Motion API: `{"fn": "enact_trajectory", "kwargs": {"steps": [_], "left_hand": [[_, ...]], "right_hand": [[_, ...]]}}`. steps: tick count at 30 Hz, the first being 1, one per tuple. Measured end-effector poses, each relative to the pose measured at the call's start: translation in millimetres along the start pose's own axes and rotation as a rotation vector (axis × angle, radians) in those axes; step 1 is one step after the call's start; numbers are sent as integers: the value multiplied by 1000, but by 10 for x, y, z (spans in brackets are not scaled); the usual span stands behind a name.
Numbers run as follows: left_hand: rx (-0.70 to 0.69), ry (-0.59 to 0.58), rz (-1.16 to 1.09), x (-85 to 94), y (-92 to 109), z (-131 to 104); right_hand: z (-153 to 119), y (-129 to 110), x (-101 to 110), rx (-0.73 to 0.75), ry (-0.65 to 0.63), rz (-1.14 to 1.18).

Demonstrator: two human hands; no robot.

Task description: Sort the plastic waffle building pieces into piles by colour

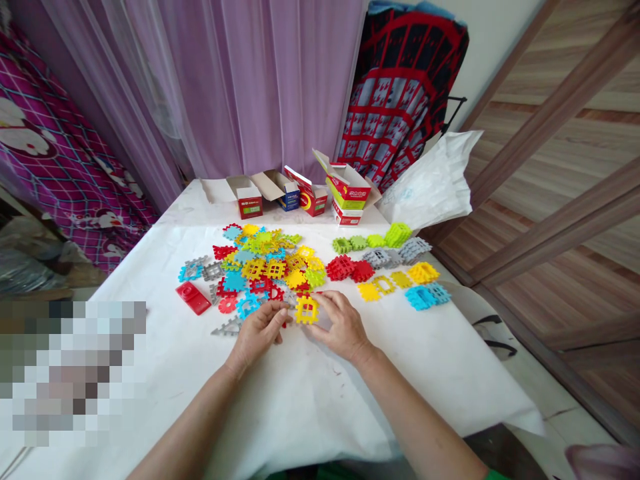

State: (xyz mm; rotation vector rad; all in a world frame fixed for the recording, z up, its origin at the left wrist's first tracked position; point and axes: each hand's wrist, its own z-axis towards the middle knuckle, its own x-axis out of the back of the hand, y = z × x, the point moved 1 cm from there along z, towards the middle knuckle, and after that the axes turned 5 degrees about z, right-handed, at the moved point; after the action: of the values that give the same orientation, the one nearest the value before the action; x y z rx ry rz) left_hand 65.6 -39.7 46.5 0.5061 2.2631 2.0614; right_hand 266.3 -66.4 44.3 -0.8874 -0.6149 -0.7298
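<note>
A yellow window-shaped interlocking toy piece (307, 310) stands near the front of a mixed heap of plastic pieces (265, 267). My right hand (346, 325) has it between the thumb below and the index finger above, at its right edge. Just left of that piece is my left hand (261, 331), its thumb and fingertips pressed together; whatever they may pinch is too small to make out. A blue piece (247, 305) and a grey triangular piece (227, 327) lie beside the left hand. The heap mixes red, blue, yellow, green and grey pieces.
Right of the heap, pieces lie grouped by colour: green (397, 235), red (341, 267), grey (415, 249), yellow (423, 273) and blue (420, 297). Several opened small boxes (250, 207) and a white bag (430, 183) stand behind. A red flat object (193, 298) lies left.
</note>
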Motion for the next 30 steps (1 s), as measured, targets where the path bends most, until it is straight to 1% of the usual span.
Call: {"fn": "enact_trajectory", "kwargs": {"steps": [2, 3, 5, 7, 9, 10, 12, 14, 16, 18, 21, 25, 30], "left_hand": [[-17, 13, 9, 22, -7, -3], [-24, 17, 13, 34, -13, 0], [-38, 21, 24, 56, -26, 13], [-42, 22, 33, 72, -36, 29], [-42, 27, 37, 81, -42, 45], [-43, 30, 39, 82, -44, 51], [-48, 37, 44, 79, -48, 59], [-58, 55, 57, 73, -48, 60], [-68, 74, 82, 68, -41, 54], [-72, 89, 117, 63, -25, 44], [-80, 92, 169, 61, 6, 33], [-103, 82, 203, 65, 14, 33], [-102, 84, 200, 77, -38, 44]], "right_hand": [[-35, 249, 224, -42, 25, -49], [-44, 418, 381, -69, 41, -81], [-38, 820, 773, -158, 44, -139], [1, 1253, 1221, -299, 28, -225], [65, 1651, 1639, -444, -10, -348], [103, 1823, 1812, -492, -36, -404], [185, 2105, 2054, -521, -137, -443], [259, 2312, 2169, -509, -258, -426], [316, 2463, 2202, -502, -367, -393], [353, 2572, 2202, -501, -452, -364], [377, 2673, 2193, -471, -539, -320], [380, 2715, 2187, -486, -590, -313], [361, 2657, 2174, -479, -552, -326]]}}
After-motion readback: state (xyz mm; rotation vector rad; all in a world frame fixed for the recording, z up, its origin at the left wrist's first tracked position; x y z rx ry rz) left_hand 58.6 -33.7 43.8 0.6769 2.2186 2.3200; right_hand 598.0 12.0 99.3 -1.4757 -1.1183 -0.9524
